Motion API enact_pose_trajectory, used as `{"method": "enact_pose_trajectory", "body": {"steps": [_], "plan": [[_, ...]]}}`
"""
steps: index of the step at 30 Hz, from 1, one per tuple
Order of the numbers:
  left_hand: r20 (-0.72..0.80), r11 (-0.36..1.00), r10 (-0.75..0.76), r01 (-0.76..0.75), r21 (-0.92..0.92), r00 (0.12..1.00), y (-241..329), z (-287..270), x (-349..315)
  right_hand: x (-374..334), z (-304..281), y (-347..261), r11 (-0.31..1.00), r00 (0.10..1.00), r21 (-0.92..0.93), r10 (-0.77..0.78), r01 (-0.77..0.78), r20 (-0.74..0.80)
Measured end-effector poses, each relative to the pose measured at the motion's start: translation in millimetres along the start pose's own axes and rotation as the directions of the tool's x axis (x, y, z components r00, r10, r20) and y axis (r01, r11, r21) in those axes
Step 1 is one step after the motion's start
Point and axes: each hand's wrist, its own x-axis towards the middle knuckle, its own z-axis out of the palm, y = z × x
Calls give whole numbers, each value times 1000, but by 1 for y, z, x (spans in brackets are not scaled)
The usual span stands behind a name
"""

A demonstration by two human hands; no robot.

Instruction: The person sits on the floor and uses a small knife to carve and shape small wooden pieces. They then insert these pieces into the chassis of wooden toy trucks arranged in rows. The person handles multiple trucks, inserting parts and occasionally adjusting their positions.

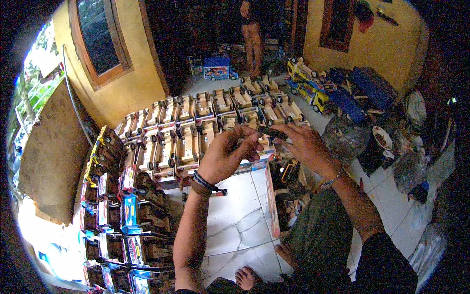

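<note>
I see both hands, left (226, 156) and right (304, 145), pinching a small dark axle piece (272, 132) above the toy trucks (196, 132). Looks light, stiff, easily dropped; grip ends.

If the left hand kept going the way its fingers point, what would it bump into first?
Most likely the small dark wheel-and-axle piece that both hands hold; the left hand points right toward the right hand, though depth is hard to judge.
</note>
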Motion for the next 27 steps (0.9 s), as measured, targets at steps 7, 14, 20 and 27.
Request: {"method": "enact_pose_trajectory", "body": {"steps": [7,14,20,27], "plan": [[22,977,46,-40,-208,999,-15,-7,-5,2,16,10,992,998,-115,-38,44,57],[-72,906,-123,82,-416,990,-30,7,2,1,43,24,780,938,-613,-295,126,-183],[-188,994,108,-106,20,976,-39,15,8,-2,36,29,829,947,-553,-239,84,-215],[-265,702,535,-248,667,802,-40,16,21,-10,15,3,863,950,414,205,-290,237]]}}
